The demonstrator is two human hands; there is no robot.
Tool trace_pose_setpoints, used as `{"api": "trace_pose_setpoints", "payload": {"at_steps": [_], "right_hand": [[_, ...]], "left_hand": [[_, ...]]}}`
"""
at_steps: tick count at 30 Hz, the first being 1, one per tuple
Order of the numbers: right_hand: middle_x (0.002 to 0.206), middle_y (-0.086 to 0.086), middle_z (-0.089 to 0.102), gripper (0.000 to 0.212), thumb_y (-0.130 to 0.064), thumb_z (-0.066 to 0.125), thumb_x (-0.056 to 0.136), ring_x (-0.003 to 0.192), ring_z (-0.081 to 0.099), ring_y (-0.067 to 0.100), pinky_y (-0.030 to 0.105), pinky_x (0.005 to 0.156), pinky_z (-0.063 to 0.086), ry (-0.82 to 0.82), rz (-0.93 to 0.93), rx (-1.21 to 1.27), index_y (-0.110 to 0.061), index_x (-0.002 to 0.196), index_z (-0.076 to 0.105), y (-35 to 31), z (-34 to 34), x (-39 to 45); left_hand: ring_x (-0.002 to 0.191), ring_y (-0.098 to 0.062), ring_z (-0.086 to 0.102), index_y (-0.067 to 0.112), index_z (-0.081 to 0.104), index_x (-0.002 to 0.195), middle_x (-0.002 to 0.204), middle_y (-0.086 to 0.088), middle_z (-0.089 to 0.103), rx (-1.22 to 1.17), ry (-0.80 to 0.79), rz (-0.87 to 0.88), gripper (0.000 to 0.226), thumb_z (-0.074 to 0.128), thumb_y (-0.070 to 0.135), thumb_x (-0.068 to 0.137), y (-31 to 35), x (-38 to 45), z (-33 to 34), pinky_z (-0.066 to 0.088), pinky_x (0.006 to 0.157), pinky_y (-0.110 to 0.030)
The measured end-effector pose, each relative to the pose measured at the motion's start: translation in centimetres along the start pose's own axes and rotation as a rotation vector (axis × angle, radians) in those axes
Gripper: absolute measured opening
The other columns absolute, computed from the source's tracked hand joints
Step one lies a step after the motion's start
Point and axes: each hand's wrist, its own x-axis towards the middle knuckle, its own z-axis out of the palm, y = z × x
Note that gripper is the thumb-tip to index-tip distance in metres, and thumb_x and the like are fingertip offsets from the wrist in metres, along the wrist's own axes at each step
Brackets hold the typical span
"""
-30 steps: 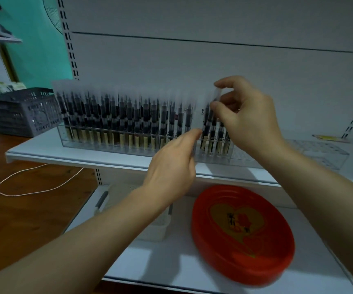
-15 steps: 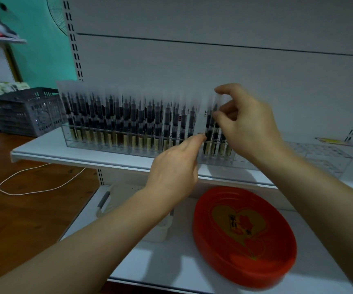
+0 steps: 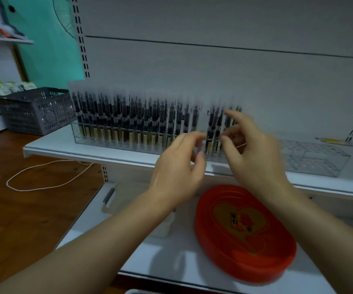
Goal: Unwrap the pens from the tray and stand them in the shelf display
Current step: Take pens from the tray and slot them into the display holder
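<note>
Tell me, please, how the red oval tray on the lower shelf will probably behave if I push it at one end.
The red oval tray looks like rigid, glossy plastic, so it would probably slide easily on the smooth white lower shelf. It appears empty, so likely light. One end lies near the shelf's front edge, so a push could swing it over the edge.

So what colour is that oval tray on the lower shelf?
Red tray, with a gold heart design in the middle; the head view shows it.
</note>
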Motion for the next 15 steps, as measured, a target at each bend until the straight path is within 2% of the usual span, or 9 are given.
{"api": "trace_pose_setpoints", "payload": {"at_steps": [4,7,9,12,15], "right_hand": [[0.092,-0.014,0.066,0.036,-0.011,0.067,0.093,0.079,0.062,0.006,0.022,0.072,0.049,0.029,0.016,0.077,-0.021,0.127,0.062,0.1,1.9,-5.1],[0.095,-0.012,0.066,0.033,-0.013,0.066,0.093,0.083,0.059,0.002,0.006,0.076,0.041,-0.032,0.043,0.095,-0.019,0.125,0.063,0.6,4.0,-9.4],[0.097,-0.011,0.066,0.032,-0.015,0.065,0.093,0.085,0.058,0.0,0.002,0.078,0.038,-0.101,0.078,0.112,-0.019,0.125,0.064,0.9,5.4,-12.3],[0.097,-0.007,0.067,0.032,-0.012,0.067,0.094,0.081,0.058,0.004,0.011,0.071,0.043,-0.277,0.136,0.133,-0.016,0.125,0.064,1.4,7.5,-17.2],[0.098,-0.012,0.065,0.031,-0.022,0.062,0.095,0.079,0.057,0.002,0.026,0.071,0.051,-0.517,0.12,0.107,-0.02,0.126,0.063,2.4,9.1,-22.2]], "left_hand": [[0.08,-0.01,0.06,0.019,0.06,0.116,0.09,0.01,0.063,-0.173,0.004,-0.081,0.02,0.062,0.021,0.095,-0.2,-3.3,-0.1,0.049,0.068,-0.026],[0.085,-0.007,0.061,0.02,0.06,0.117,0.093,0.008,0.065,-0.185,-0.086,-0.138,0.024,0.064,0.025,0.094,-2.1,-6.7,0.1,0.046,0.072,-0.014],[0.091,-0.005,0.061,0.021,0.06,0.12,0.099,0.009,0.065,-0.136,-0.189,-0.183,0.026,0.063,0.028,0.095,-3.9,-9.3,0.2,0.047,0.077,-0.016],[0.099,-0.002,0.057,0.024,0.059,0.124,0.108,0.011,0.063,-0.036,-0.406,-0.237,0.028,0.058,0.036,0.098,-6.3,-14.0,0.4,0.049,0.086,-0.024],[0.105,-0.002,0.053,0.026,0.056,0.127,0.116,0.01,0.062,0.03,-0.597,-0.255,0.033,0.055,0.042,0.098,-8.2,-18.7,0.7,0.048,0.091,-0.028]]}}
